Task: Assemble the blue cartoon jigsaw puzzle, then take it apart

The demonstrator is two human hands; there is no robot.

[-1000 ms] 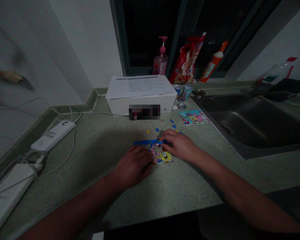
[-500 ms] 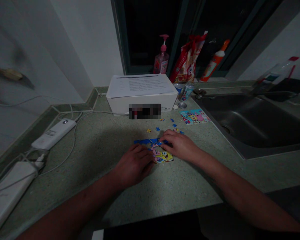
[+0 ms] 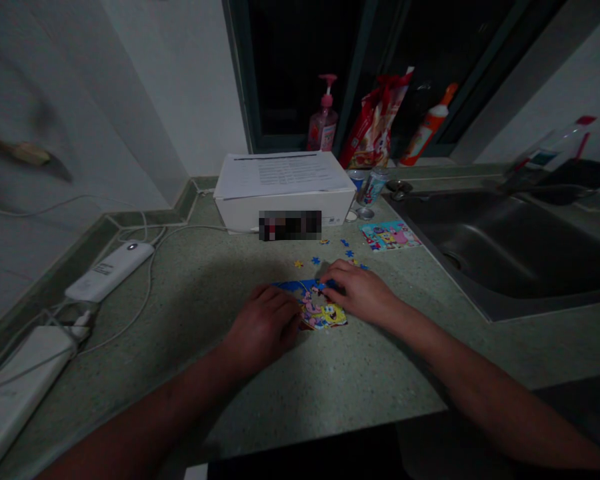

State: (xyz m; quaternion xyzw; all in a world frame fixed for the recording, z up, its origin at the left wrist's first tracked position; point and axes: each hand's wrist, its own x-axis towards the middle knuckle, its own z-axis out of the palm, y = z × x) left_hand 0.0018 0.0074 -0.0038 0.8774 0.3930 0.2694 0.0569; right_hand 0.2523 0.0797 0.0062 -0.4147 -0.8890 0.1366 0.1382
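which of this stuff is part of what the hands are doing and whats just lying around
In use:
left hand
right hand
SpongeBob jigsaw puzzle
loose blue and yellow puzzle pieces
probably the SpongeBob picture card

Just lying about:
white box with papers on top
white power bank
pink pump bottle
drink can
steel sink

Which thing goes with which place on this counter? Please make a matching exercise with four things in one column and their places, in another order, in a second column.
Things:
1. Pump bottle
2. Power bank
3. Puzzle
4. Can

Places:
A. Under the left hand and right hand
B. In front of the window
C. Beside the box
D. Along the wall

Pairs: 1-B, 2-D, 3-A, 4-C
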